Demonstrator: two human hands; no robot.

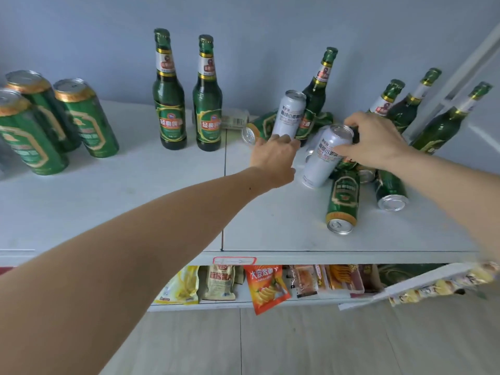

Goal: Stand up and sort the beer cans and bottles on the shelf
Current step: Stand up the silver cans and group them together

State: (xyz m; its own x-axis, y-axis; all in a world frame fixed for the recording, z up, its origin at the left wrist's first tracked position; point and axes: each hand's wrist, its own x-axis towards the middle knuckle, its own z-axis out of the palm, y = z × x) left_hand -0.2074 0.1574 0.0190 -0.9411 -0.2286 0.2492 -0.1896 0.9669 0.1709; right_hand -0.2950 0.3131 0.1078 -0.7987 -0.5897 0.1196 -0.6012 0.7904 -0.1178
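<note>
Green tall cans [67,117] and two green glass bottles [186,98] upright | my left hand [273,155] grasps silver can [288,115], right hand [376,142] grips tilted silver can [326,155] (pile remains)

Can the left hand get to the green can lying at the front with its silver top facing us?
Probably yes. The green can lies alone at the shelf's front with bare shelf beside it, but the left hand now grips a white can and would have to let go first.

Shelf [135,207]: three upright cans [58,117] at far left; two standing bottles [186,104] mid-back. Right side, a heap of fallen cans [343,196] before four leaning bottles [405,104]. Snack packets [266,286] on lower shelf beneath.
</note>
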